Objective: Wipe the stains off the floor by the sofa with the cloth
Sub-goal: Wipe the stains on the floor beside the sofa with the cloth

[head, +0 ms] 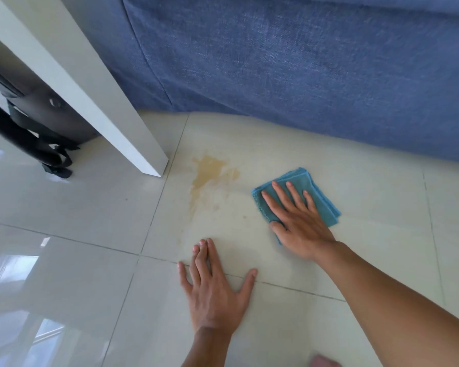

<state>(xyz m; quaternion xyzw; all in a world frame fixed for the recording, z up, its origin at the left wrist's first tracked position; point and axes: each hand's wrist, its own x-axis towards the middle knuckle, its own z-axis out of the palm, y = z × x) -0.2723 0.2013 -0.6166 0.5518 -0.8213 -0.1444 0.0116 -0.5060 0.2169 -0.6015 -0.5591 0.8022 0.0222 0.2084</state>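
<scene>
right hand flat, hiding cloth centre | left hand flat, empty | stain exposed

Right hand flat on folded teal cloth beside tan stain, left hand on floor.

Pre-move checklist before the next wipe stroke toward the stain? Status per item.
1. Cloth under right hand, palm flat on it: ok.
2. Cloth folded, lying flat on the floor: ok.
3. Stain gone: not ok; the yellowish patch is there, left of the cloth, not covered.
4. Path from cloth to stain free of objects: ok.
5. Left hand braced flat on the floor, nearer than the stain, out of the stroke line: ok.
6. White table leg and blue sofa border the stain: ok, small margin at the leg.
</scene>
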